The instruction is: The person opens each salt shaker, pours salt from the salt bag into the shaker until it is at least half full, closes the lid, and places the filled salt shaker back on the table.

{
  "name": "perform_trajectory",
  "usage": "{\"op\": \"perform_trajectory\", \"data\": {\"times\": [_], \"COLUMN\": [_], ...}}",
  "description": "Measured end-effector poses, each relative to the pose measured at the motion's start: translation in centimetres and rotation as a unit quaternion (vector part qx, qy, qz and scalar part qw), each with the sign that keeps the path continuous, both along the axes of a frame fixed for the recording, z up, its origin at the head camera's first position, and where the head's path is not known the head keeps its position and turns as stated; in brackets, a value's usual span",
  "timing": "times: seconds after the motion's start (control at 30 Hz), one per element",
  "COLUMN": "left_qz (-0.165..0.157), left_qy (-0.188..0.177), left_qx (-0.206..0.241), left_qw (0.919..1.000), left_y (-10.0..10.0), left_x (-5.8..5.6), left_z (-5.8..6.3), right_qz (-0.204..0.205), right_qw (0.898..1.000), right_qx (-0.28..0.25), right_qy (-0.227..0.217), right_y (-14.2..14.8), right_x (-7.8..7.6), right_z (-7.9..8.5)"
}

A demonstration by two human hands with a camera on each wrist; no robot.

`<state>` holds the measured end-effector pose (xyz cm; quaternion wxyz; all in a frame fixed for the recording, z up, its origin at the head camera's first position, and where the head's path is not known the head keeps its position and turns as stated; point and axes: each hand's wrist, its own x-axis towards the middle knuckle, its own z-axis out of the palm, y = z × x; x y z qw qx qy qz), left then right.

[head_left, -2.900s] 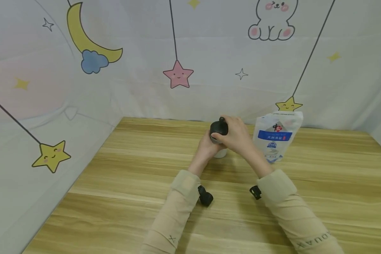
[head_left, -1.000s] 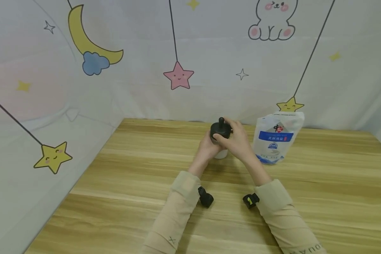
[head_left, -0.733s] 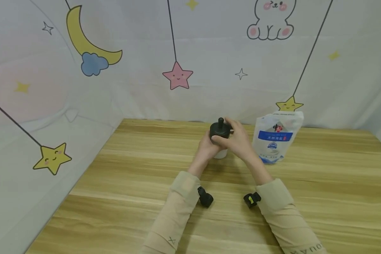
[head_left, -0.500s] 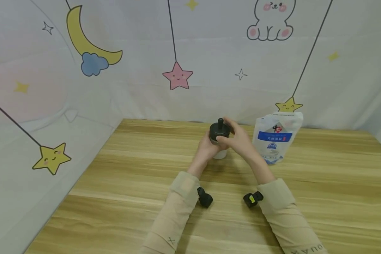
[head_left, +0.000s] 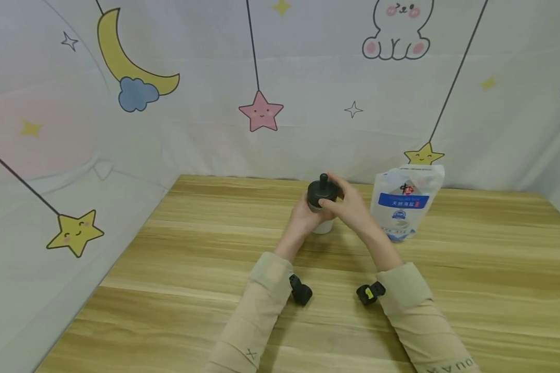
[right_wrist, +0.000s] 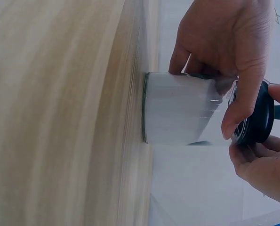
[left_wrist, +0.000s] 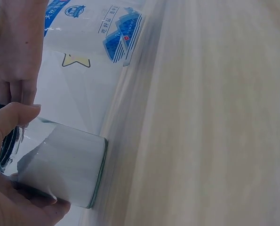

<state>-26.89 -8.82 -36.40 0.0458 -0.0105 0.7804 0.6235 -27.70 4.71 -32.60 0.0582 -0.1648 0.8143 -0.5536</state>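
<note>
A glass jar holding white contents, their surface sloping inside, stands on the table. My left hand grips the jar, its thumb across the upper part near the neck in the right wrist view. On top sits a black lid with a knob pointing up. My right hand holds the lid's rim between thumb and fingers from the right side. To the right of the hands, a white pouch with a blue band and printed characters stands upright.
The wood-grain table runs back to a white cloth backdrop printed with stars and a moon. Small black wrist devices hang by both cuffs, one at the left and one at the right.
My right hand has turned on the lid and drawn back from over the knob, which now shows fully. The left hand stays around the jar. The pouch stands where it was.
</note>
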Motion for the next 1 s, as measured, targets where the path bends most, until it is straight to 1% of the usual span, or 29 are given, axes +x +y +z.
{"op": "perform_trajectory", "data": {"times": [0.1,0.3,0.57,0.67,0.73,0.83,1.0], "left_qz": [0.003,0.012,0.009,0.006,0.003,-0.005,-0.003], "left_qy": [0.002,0.002,0.005,0.008,0.014,0.022,0.019], "left_qx": [-0.008,-0.023,-0.016,-0.012,-0.013,-0.003,0.009], "left_qw": [1.0000,0.9997,0.9998,0.9999,0.9998,0.9997,0.9998], "left_y": [0.06,0.12,0.06,0.04,0.03,-0.01,-0.09], "left_x": [-0.09,-0.15,0.02,0.02,-0.01,-0.01,0.04], "left_z": [0.04,0.13,0.17,0.16,0.16,0.11,0.05], "right_qz": [-0.003,-0.008,-0.032,-0.030,-0.024,-0.013,0.005], "right_qw": [1.000,0.999,0.995,0.996,0.997,0.998,0.999], "right_qx": [0.005,0.025,0.058,0.053,0.041,0.022,0.014], "right_qy": [0.003,0.028,0.068,0.066,0.058,0.050,0.042], "right_y": [0.01,-0.13,-0.50,-0.45,-0.27,0.08,0.33], "right_x": [-0.02,0.11,0.14,0.07,0.01,-0.12,-0.08], "right_z": [-0.05,-0.01,-0.42,-0.47,-0.47,-0.44,-0.14]}}
